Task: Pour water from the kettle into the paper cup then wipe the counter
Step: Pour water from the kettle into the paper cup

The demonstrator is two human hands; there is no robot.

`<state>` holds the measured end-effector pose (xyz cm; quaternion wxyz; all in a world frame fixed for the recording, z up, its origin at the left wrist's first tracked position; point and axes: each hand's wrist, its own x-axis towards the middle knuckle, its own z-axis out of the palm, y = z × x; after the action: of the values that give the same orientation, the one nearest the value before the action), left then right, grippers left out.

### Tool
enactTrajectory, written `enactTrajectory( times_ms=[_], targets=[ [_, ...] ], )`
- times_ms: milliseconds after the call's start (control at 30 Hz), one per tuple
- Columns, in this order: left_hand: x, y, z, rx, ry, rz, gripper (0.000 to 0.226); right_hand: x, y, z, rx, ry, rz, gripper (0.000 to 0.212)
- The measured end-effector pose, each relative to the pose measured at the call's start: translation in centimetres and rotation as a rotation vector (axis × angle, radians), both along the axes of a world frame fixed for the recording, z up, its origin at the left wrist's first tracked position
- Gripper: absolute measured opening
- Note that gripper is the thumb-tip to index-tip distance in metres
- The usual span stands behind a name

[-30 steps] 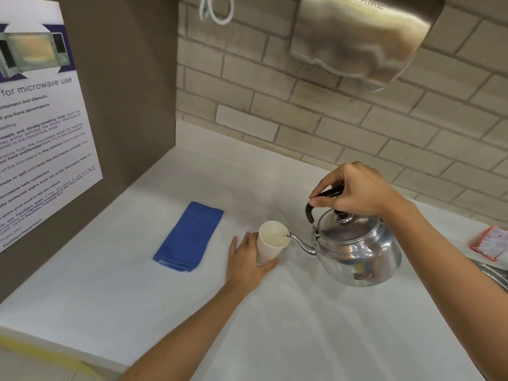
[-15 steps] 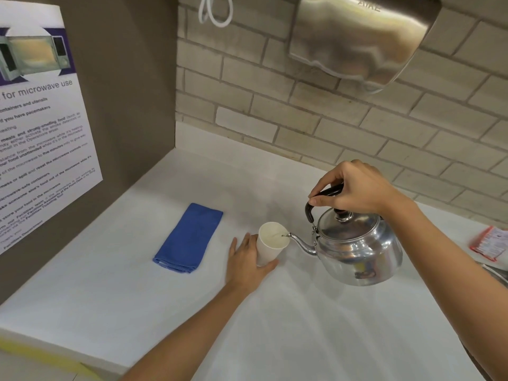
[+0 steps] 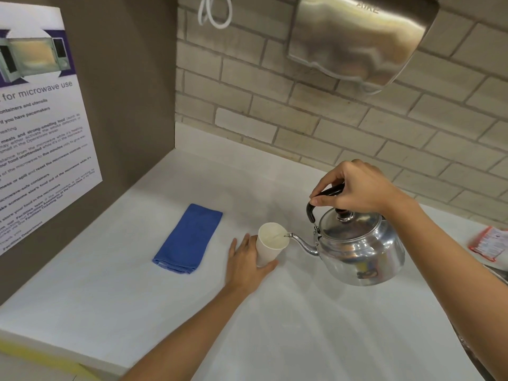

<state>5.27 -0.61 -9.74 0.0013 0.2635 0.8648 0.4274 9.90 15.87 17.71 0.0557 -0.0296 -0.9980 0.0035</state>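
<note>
A shiny metal kettle [image 3: 360, 251] hangs tilted above the white counter [image 3: 302, 325], its thin spout resting over the rim of a white paper cup [image 3: 270, 243]. My right hand [image 3: 354, 188] grips the kettle's black handle from above. My left hand [image 3: 247, 261] wraps the cup's lower side and holds it upright on the counter. A thin stream of water runs from the spout into the cup. A folded blue cloth [image 3: 189, 239] lies flat to the left of the cup, apart from both hands.
A brown side panel with a microwave-use poster [image 3: 41, 127] walls off the left. A steel hand dryer [image 3: 360, 39] hangs on the brick wall above. A red-and-white packet [image 3: 489, 243] lies at the far right, near a sink edge [image 3: 494, 273].
The kettle has stayed tilted at the cup with only a slight shift. Both hands keep their grips.
</note>
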Motion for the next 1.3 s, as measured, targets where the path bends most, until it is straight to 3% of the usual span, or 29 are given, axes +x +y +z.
enactTrajectory(
  times_ms=[1300],
  targets=[
    [-0.15,-0.13,-0.17,-0.05,-0.021,-0.045,0.081,-0.59,-0.44,0.68,0.017,-0.042,0.033,0.016]
  ],
)
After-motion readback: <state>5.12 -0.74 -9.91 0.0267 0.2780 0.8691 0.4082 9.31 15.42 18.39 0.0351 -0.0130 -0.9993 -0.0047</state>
